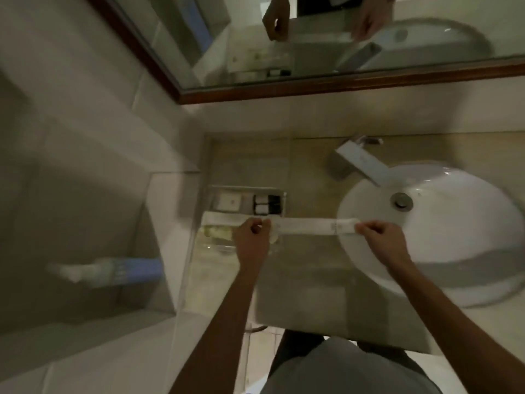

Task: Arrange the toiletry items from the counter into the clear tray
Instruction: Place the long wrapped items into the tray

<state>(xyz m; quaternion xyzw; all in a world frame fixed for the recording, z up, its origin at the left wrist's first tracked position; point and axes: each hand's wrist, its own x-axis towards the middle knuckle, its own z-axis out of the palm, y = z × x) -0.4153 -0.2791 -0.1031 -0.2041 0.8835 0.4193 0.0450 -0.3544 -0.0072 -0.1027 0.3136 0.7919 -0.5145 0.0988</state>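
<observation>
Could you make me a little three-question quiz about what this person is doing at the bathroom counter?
1. True or false: both hands hold the long white packet at once.
2. Where do the small dark bottles sit? A) in the basin B) in the clear tray C) on the floor
3. Fill in: the right end of the packet hangs over the rim of the white ____.

Key
1. True: the left hand pinches one end, the right hand the other.
2. B, in the clear tray, beside a white square item.
3. Basin.
</observation>
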